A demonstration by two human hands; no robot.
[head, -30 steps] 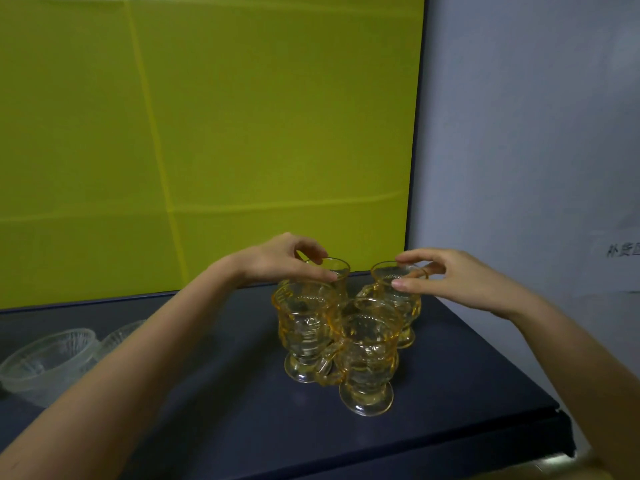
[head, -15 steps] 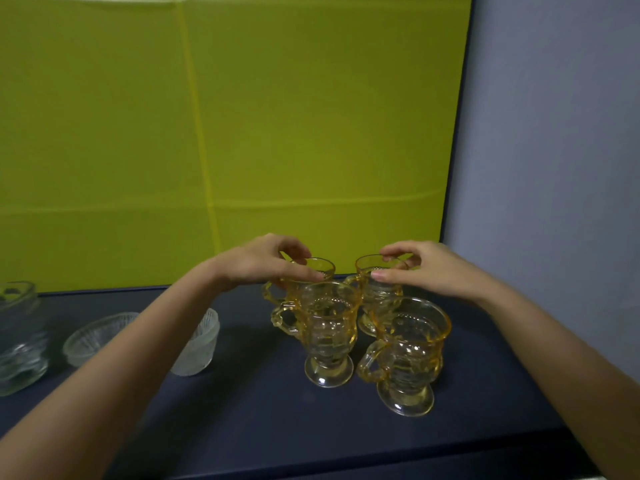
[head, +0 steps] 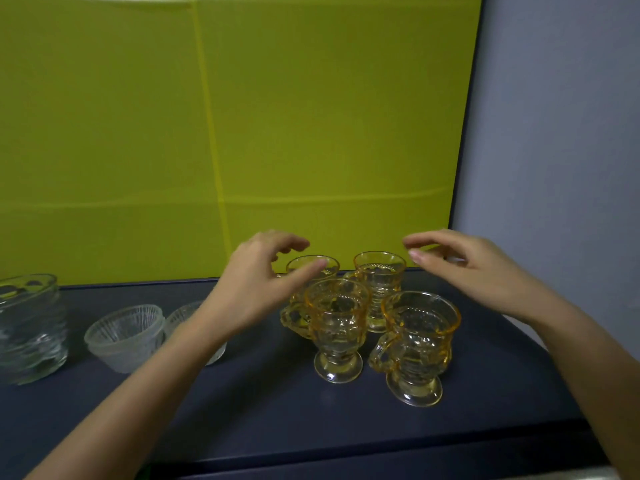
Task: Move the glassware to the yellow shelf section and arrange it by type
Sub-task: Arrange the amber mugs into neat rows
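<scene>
Left hand (head: 263,289) and right hand (head: 474,271) have been lifted, fingers relaxed, off the far amber cups (head: 379,282); that group is judged placed.

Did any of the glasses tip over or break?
No, nothing stands out. All four amber cups stand upright together on the dark shelf, with no chips or spills visible. The clear bowls sit upright to their left.
</scene>
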